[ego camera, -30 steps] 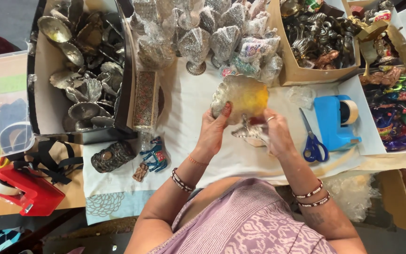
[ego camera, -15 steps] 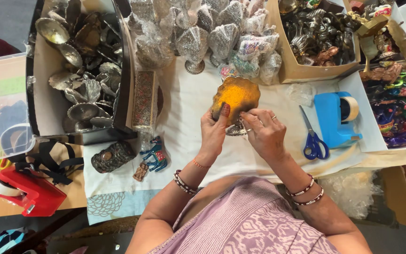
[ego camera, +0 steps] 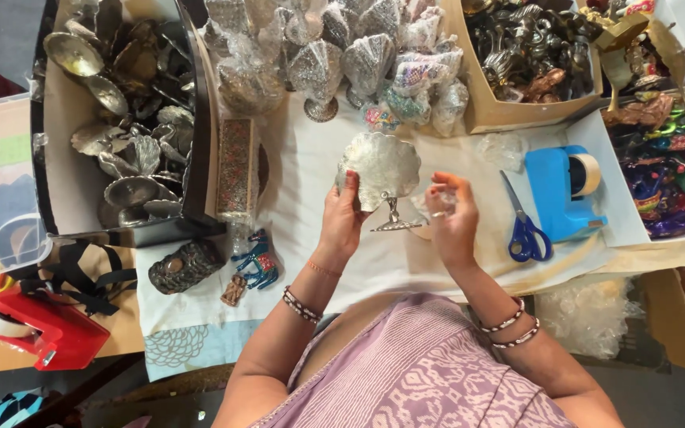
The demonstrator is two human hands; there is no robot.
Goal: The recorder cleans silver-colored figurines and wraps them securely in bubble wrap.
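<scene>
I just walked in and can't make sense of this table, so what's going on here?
A person at a cloth-covered table holds up a silver shell-shaped stand in the left hand. The right hand pinches something small and clear beside it. Blue scissors and a blue tape dispenser lie to the right. Wrapped silver pieces and boxes of metal ornaments sit around.
</scene>
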